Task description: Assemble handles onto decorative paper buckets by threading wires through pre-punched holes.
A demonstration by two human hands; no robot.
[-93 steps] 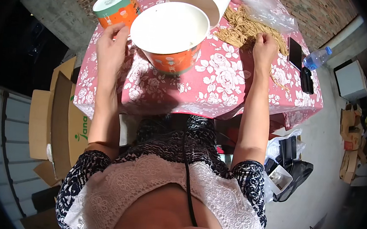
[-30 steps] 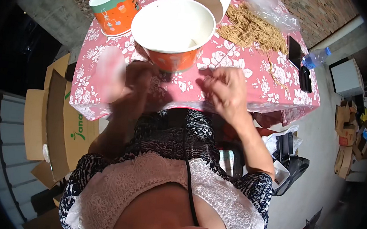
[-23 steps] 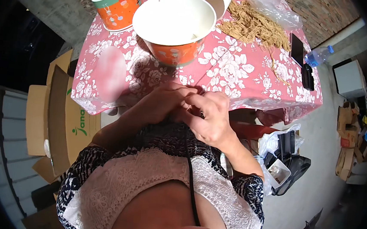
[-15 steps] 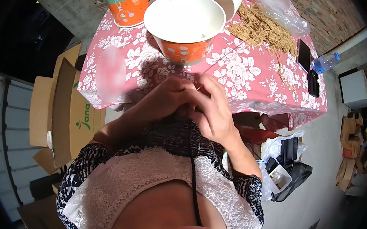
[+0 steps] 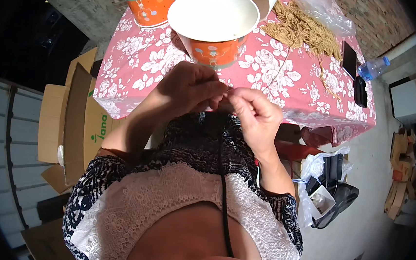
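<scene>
My left hand [image 5: 194, 90] is closed in a pinch just beyond the table's near edge, below the orange bowl. Its fingertips meet those of my right hand [image 5: 257, 112], which is also pinched. A thin strand of tan yarn [image 5: 281, 67] runs from the tan yarn pile [image 5: 306, 32] down to my right hand. Something tiny and pale shows between the fingertips, too small to name. Beyond my hands stands a big orange paper bucket [image 5: 214, 52] with a white inside. Small light specks lie in it.
A pink floral tablecloth [image 5: 169, 68] covers the table. An orange and green bucket [image 5: 152, 3] stands far left, and a clear plastic bag [image 5: 324, 12] lies behind the yarn. At right are a phone [image 5: 349, 59], a black case [image 5: 360, 91] and a bottle [image 5: 373, 68]. Cardboard boxes [image 5: 101, 126] stand left.
My hands have drawn apart from an overlapping clasp to fingertips meeting, the right one moving to the right. A blurred pinkish patch at the table's left is gone. The view has shifted slightly.
</scene>
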